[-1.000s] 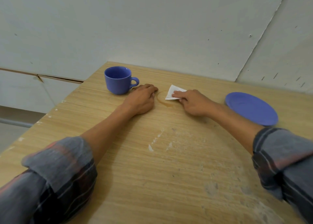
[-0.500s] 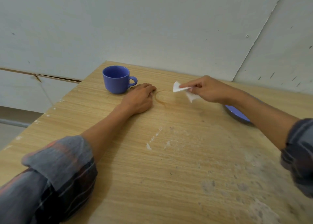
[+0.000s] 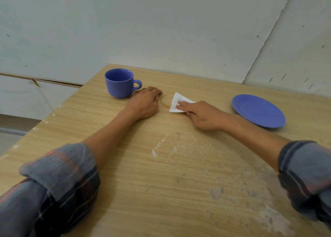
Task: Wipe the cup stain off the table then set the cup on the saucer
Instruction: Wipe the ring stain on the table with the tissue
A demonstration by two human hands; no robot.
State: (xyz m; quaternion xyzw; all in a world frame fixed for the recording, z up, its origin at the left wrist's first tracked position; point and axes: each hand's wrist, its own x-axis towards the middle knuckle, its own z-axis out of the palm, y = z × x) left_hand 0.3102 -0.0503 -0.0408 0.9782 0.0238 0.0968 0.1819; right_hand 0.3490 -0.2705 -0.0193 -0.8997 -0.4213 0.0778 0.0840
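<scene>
A blue cup (image 3: 119, 83) stands upright near the table's far left corner, handle pointing right. My left hand (image 3: 145, 102) rests curled on the table just right of the handle, holding nothing. A brown ring stain (image 3: 165, 101) shows between my hands. My right hand (image 3: 201, 115) presses a folded white tissue (image 3: 176, 102) flat over the ring's right part. The blue saucer (image 3: 258, 110) lies bare at the right.
The wooden table (image 3: 161, 174) has white scuffs and dust patches in the middle and front right. Its left edge drops off beside the cup. A pale wall rises right behind the table's far edge.
My right hand had lifted the tissue into the air half a second ago; now it is back down, pressing the tissue on the stain. The left hand and cup stayed put.
</scene>
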